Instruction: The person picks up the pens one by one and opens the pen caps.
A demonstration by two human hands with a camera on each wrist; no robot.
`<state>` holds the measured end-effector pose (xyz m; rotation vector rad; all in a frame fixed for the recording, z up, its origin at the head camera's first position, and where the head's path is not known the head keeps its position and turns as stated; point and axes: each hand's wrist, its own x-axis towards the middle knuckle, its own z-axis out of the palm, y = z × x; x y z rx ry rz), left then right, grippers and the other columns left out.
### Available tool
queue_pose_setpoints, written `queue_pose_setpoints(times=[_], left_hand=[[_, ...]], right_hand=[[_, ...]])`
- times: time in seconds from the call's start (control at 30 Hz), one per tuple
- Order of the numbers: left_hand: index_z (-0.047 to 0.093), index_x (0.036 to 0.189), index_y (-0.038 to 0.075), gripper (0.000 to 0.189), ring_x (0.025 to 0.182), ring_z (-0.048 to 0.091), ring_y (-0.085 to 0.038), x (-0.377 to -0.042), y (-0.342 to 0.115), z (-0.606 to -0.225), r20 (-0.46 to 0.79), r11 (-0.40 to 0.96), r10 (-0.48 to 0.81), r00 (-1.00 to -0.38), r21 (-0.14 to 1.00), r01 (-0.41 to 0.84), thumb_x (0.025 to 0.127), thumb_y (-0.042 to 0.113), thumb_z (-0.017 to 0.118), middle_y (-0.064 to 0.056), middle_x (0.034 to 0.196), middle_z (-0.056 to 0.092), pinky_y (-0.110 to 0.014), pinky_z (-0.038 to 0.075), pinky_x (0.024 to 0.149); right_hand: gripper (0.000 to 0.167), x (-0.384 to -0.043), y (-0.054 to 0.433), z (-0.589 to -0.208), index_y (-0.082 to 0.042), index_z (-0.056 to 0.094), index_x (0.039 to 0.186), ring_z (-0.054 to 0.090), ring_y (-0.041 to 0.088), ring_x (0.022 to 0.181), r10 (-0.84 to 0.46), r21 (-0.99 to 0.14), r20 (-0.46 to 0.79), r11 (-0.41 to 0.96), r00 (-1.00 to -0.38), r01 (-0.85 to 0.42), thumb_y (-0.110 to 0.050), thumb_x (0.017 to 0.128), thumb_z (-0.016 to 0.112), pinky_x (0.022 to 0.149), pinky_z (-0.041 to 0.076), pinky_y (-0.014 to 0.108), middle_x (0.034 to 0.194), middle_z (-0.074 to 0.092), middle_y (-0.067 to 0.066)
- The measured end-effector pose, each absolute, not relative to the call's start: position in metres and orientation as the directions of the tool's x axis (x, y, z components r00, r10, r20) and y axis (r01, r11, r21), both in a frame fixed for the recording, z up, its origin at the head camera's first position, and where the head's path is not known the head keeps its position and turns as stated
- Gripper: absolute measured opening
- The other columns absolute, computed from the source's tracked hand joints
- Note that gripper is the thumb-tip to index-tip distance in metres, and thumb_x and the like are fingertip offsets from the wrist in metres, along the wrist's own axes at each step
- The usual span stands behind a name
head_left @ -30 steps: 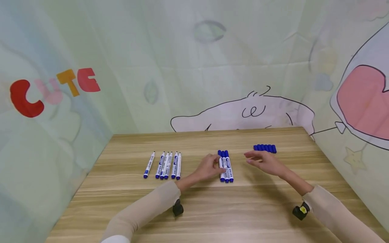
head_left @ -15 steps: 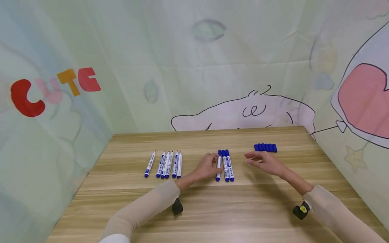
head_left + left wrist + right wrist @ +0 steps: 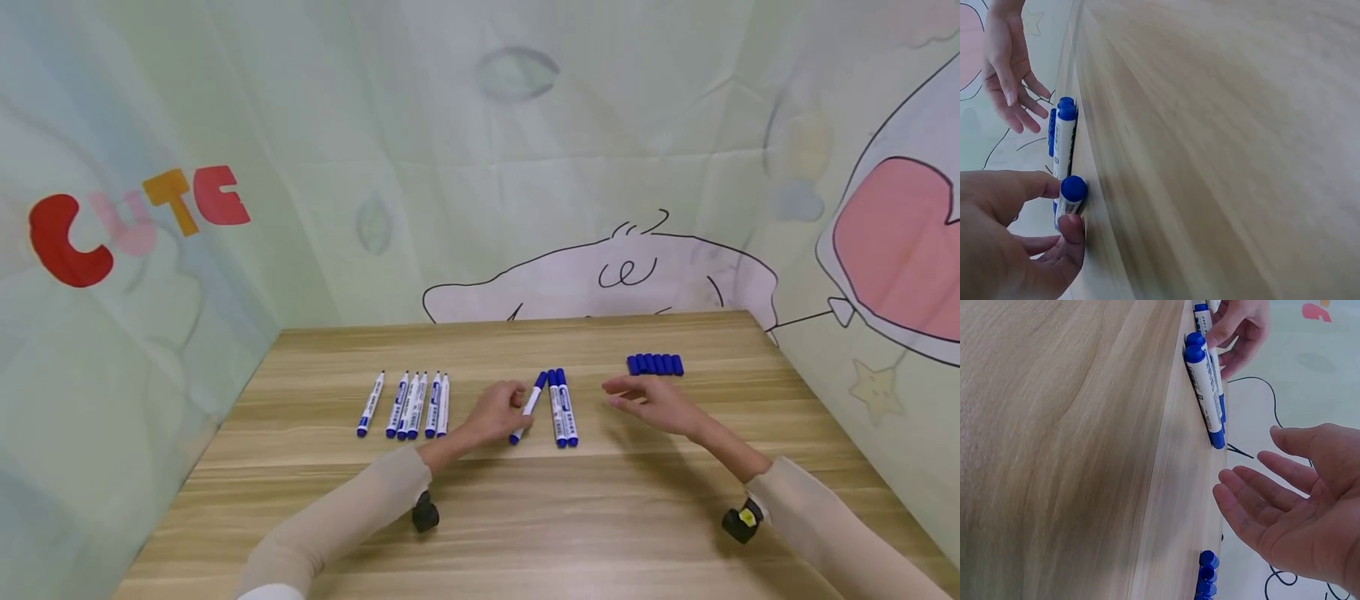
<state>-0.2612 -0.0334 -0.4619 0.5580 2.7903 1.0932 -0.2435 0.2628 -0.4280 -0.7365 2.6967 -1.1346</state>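
Observation:
My left hand (image 3: 497,413) pinches a capped blue-and-white marker (image 3: 529,407) between thumb and fingers, its cap end tilted to the right in the head view. The blue end of this marker (image 3: 1074,189) shows between the fingertips in the left wrist view. Just right of it, two more capped markers (image 3: 562,408) lie side by side on the table. My right hand (image 3: 654,403) hovers beyond them with fingers spread and nothing in it. Behind the right hand, several loose blue caps (image 3: 656,365) stand in a row.
Several uncapped markers (image 3: 412,407) lie with tips pointing away on the left part of the wooden table (image 3: 510,517), and one uncapped marker (image 3: 371,405) lies apart at their left. A printed curtain (image 3: 360,167) hangs along the table's back edge.
The left hand has drawn one capped marker leftward away from the other two and tilted it. The right hand stays where it was.

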Motion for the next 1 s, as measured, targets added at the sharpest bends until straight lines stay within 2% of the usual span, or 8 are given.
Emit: queue_pose_setpoints(times=[0.13,0.23,0.57,0.77,0.87,1.0], left_hand=[[0.073,0.102,-0.004,0.023,0.069,0.05,-0.008,-0.259,-0.044,-0.462,0.048,0.666,0.367,-0.929,0.683,0.299,0.08,0.003,0.079,-0.009,0.083,0.067,-0.016,0.04,0.06],[0.075,0.096,-0.003,0.017,0.064,0.049,-0.006,-0.258,-0.052,-0.462,0.081,0.65,0.379,-0.922,0.686,0.327,0.08,-0.001,0.077,-0.01,0.078,0.068,-0.015,0.039,0.056],[0.074,0.102,-0.008,0.02,0.067,0.053,-0.007,-0.252,-0.073,-0.46,0.149,0.555,0.466,-0.872,0.718,0.419,0.083,-0.005,0.07,-0.02,0.084,0.072,-0.015,0.043,0.06],[0.072,0.111,-0.006,0.024,0.079,0.06,-0.017,-0.245,-0.08,-0.452,0.099,0.539,0.41,-0.907,0.776,0.328,0.089,0.001,0.068,-0.02,0.097,0.072,-0.018,0.048,0.066],[0.072,0.114,-0.004,0.024,0.089,0.064,-0.023,-0.243,-0.082,-0.448,0.094,0.523,0.379,-0.921,0.799,0.296,0.092,0.004,0.069,-0.019,0.104,0.071,-0.022,0.052,0.074],[0.072,0.117,-0.003,0.025,0.099,0.067,-0.03,-0.24,-0.084,-0.445,0.123,0.497,0.383,-0.915,0.808,0.316,0.094,0.005,0.069,-0.02,0.111,0.071,-0.027,0.054,0.082]], right_hand=[[0.036,-0.245,0.261,-0.431,0.009,0.063,0.13,0.069,0.04,0.114,-0.49,-0.707,0.083,0.584,-0.868,-0.398,-0.014,0.103,0.061,0.095,0.058,0.046,0.128,0.067,0.028],[0.036,-0.246,0.261,-0.433,0.01,0.063,0.129,0.068,0.04,0.114,-0.489,-0.711,0.086,0.581,-0.868,-0.398,-0.014,0.103,0.061,0.095,0.057,0.047,0.128,0.067,0.028],[0.033,-0.247,0.258,-0.436,0.009,0.063,0.129,0.068,0.04,0.115,-0.479,-0.711,0.074,0.589,-0.875,-0.383,-0.01,0.103,0.06,0.096,0.057,0.047,0.127,0.068,0.026],[0.034,-0.246,0.255,-0.434,0.008,0.063,0.13,0.068,0.039,0.116,-0.484,-0.708,0.077,0.589,-0.872,-0.389,-0.013,0.103,0.061,0.096,0.057,0.047,0.127,0.069,0.024],[0.038,-0.245,0.254,-0.432,0.007,0.061,0.133,0.068,0.038,0.117,-0.48,-0.715,0.074,0.586,-0.874,-0.382,-0.018,0.104,0.061,0.096,0.057,0.047,0.129,0.068,0.023],[0.044,-0.245,0.251,-0.43,0.006,0.057,0.138,0.068,0.035,0.117,-0.455,-0.779,0.044,0.542,-0.89,-0.315,-0.025,0.106,0.057,0.093,0.059,0.042,0.131,0.067,0.023]])
